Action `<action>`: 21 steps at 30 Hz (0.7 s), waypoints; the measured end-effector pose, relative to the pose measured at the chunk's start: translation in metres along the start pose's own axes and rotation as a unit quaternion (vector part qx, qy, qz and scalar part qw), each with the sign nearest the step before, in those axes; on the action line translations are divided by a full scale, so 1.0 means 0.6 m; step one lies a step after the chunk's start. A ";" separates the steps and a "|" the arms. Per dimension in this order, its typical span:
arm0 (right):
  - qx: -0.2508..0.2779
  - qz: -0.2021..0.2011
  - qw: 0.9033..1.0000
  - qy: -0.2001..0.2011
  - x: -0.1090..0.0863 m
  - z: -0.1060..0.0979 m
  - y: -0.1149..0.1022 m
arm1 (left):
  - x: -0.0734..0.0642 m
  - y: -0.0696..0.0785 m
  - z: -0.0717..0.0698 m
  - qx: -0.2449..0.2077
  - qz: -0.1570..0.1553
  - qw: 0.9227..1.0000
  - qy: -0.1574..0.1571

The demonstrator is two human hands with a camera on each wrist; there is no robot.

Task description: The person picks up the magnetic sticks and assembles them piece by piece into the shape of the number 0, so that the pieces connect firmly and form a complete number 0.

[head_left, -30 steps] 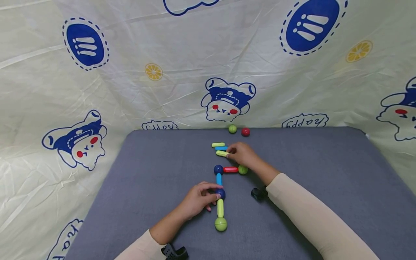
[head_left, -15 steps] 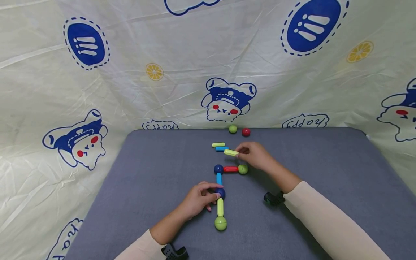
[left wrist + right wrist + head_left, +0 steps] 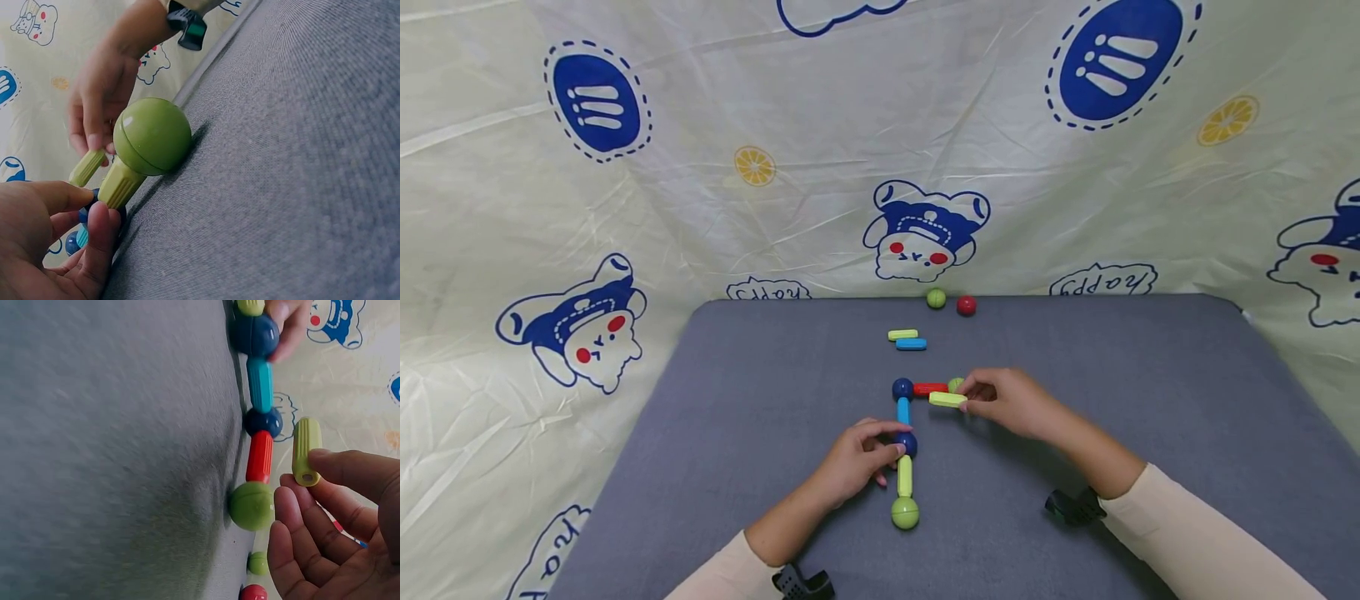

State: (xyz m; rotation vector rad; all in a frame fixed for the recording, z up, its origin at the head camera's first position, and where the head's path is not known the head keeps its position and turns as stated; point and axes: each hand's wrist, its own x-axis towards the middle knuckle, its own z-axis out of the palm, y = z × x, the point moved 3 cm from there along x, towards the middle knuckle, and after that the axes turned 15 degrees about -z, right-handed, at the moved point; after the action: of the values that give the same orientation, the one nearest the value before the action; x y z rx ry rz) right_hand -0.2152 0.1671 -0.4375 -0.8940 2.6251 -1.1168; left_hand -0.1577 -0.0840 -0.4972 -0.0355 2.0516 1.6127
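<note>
One glossy light-green plastic ball (image 3: pixel 905 513) sits nearest us, bottom centre of the frame, joined to a ridged yellow-green plastic rod (image 3: pixel 905 477). Just beyond, we see the left hand (image 3: pixel 859 457) pinch a dark blue plastic ball (image 3: pixel 911 444) with thumb and forefinger; its lower fingers are hard to make out. A light blue plastic rod (image 3: pixel 903 412), a second dark blue ball (image 3: pixel 902 388) and a red plastic rod (image 3: pixel 929 389) lead on to a second light-green ball (image 3: pixel 956 385), half hidden by the right hand (image 3: pixel 1009 403).

Right of centre, that hand pinches one end of a loose yellow-green plastic rod (image 3: pixel 947 400), the other fingers loosely bent. We judge it light, stiff and not fragile; its ridges should resist slipping, and the end grip leaves the other end free. The balls look slicker. From the head this rod overlaps the red one; the right wrist view shows them apart, and cuts off our nearest ball.

Farther up the grey fabric surface (image 3: pixel 760 383) lie a yellow-green plastic stick (image 3: pixel 902 335) and a bright blue plastic stick (image 3: pixel 912 344), perhaps touching; at its far edge, a third light-green ball (image 3: pixel 936 298) and a red plastic ball (image 3: pixel 966 306).
</note>
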 end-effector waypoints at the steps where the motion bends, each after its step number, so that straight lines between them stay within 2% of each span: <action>1: 0.001 -0.001 1.000 -0.003 -0.007 0.001 -0.002 | 0.000 0.000 0.000 0.001 0.000 1.000 0.000; 7: 0.013 -0.019 1.000 -0.020 -0.039 0.013 -0.021 | 0.001 -0.002 0.001 0.001 0.000 1.000 0.003; 21: 0.068 -0.046 0.993 -0.084 -0.089 0.063 -0.040 | -0.001 -0.001 0.001 0.001 0.002 1.000 -0.002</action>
State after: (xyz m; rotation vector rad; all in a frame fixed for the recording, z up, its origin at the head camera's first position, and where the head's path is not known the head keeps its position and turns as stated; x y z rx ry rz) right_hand -0.1473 0.1620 -0.4524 -1.0404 2.3662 -1.1702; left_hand -0.1569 -0.0840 -0.4973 -0.0269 2.0515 1.6109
